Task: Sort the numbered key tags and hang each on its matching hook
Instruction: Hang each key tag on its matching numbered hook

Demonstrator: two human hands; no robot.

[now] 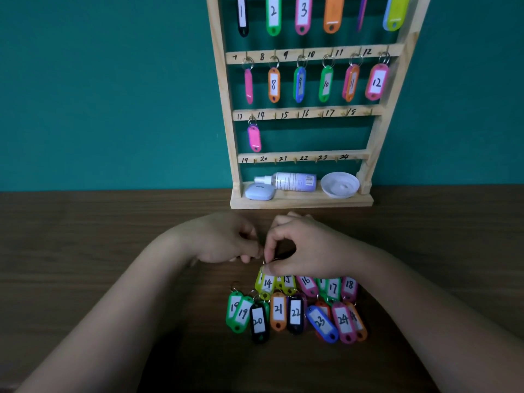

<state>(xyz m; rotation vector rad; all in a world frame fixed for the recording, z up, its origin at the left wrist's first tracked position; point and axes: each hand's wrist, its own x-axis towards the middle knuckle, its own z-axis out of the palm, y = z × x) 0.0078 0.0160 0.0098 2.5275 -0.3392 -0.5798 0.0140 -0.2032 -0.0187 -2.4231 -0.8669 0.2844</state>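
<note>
A wooden key rack [377,134] stands against the teal wall, with tags hung on its rows up to 12 and one pink tag [254,138] on the third row's first hook. Numbered tags lie in two rows on the table: 14 to 18 behind, 19 to 24 in front. My right hand [300,248] pinches the ring and top of the yellow tag 14 [266,283]. Just to its left, my left hand [224,242] has its fingers curled next to that ring; whether it holds anything is hidden.
On the rack's bottom shelf lie a white spray bottle [292,181], a small pale case [259,192] and a white dish [340,185]. The brown wooden table [99,236] stretches left and right of the tags.
</note>
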